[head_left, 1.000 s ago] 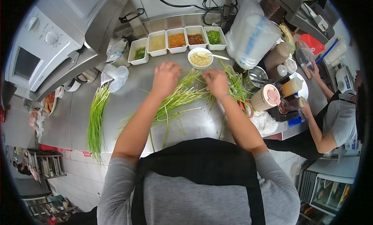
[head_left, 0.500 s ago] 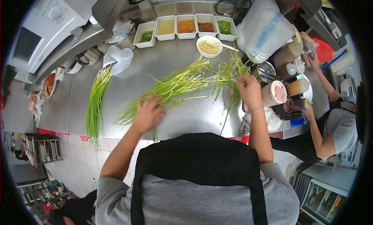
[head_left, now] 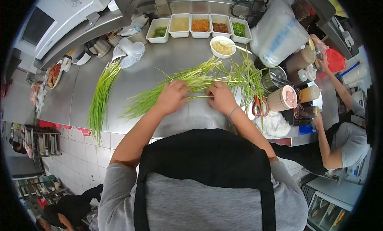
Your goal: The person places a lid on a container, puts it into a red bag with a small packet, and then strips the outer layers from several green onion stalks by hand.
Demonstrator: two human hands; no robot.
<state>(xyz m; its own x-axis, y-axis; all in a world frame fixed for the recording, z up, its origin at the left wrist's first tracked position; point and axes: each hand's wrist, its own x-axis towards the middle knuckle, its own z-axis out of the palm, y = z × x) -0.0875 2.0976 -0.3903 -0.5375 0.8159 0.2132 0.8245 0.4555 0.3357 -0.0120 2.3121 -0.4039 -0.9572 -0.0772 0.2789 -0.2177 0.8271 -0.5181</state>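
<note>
A loose pile of long green chives lies across the steel counter in front of me. My left hand is over the middle of the pile, fingers curled in on the stalks. Close by on the right, my right hand pinches the pale end of a stalk that spans the gap between both hands. Tangled, thinner chive pieces lie beyond my right hand. A neater chive bundle rests farther left, its tips over the counter's front edge.
White tubs of chopped ingredients line the back, with a bowl of pale mince before them. Red-handled scissors, a white cloth and a pink-lidded container are at right. A co-worker's arm reaches in beyond.
My right hand has moved left from the tangled pieces to the stalk's pale end. My left hand has shifted up and right, its fingers now curled. The red-handled scissors have come into view.
</note>
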